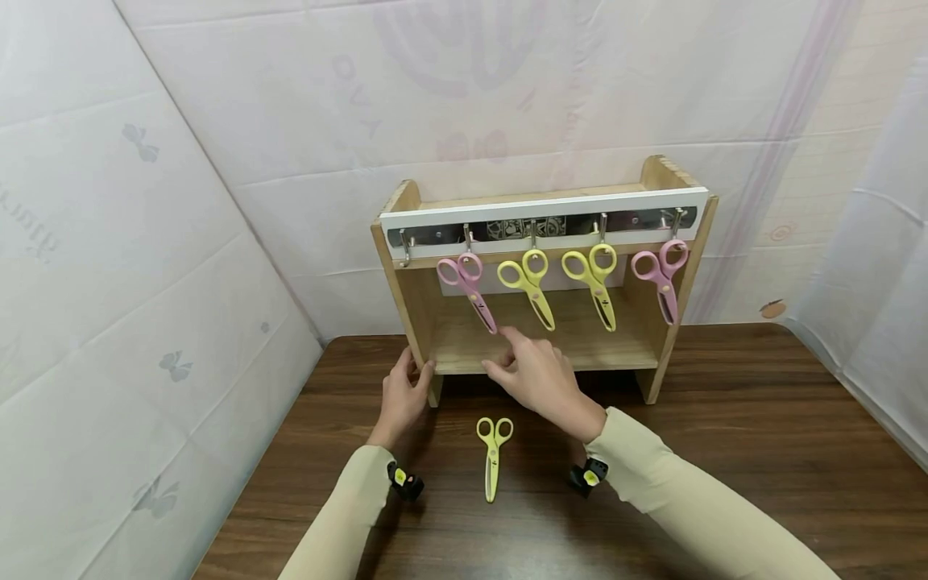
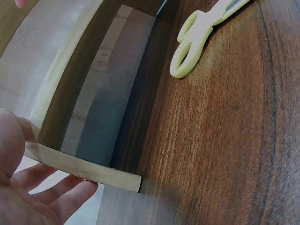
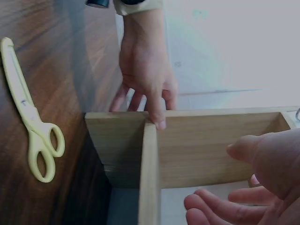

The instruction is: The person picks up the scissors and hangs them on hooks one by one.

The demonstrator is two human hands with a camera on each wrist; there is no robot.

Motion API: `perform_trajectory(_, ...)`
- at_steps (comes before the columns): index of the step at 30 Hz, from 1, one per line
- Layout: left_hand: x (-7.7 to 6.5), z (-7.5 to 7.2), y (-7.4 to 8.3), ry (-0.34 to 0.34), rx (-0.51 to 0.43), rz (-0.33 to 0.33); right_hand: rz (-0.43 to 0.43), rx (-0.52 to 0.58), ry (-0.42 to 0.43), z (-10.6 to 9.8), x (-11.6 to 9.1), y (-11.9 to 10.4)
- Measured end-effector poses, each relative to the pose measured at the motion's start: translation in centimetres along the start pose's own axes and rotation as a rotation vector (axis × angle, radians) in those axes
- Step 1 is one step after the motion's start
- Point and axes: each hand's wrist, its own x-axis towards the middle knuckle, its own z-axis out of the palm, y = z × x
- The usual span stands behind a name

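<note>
Left fingers (image 2: 75, 199) pinch the wooden shelf (image 1: 602, 348), right fingers (image 3: 234, 209) loosely curved beside round-handled pink scissors (image 1: 474, 294).

Leftmost pink scissors (image 1: 474, 295) hang tilted from the upright wooden rack (image 1: 616, 352).

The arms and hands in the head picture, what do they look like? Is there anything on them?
The left sleeve and right sleeve are long and pale yellow-green. The left wristband and right wristband are black with a bright yellow spot. The left hand and right hand wear no gloves.
</note>
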Motion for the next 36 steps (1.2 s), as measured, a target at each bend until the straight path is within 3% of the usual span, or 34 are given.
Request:
perform_trajectory(8, 0.0, 0.1, 0.0, 0.003, -0.001, 0.007, -0.064, -0.097, -0.126, 1.2, -3.5, 0.6)
perform_trajectory(13, 0.0, 0.1, 0.0, 0.009, -0.007, 0.016, -0.165, -0.162, -0.179, 2.9, -5.9, 0.9)
perform_trajectory(18, -0.1, 0.0, 0.0, 0.012, -0.007, 0.024, -0.189, -0.207, -0.266, 4.6, -7.6, 1.1)
perform_trajectory(27, -0.1, 0.1, -0.1, 0.003, -0.012, 0.006, -0.158, -0.259, -0.396, 6.3, -8.7, 1.3)
perform_trajectory(36, 0.0, 0.1, -0.1, -0.002, -0.015, 0.010, -0.157, -0.283, -0.411, 7.2, -9.1, 1.4)
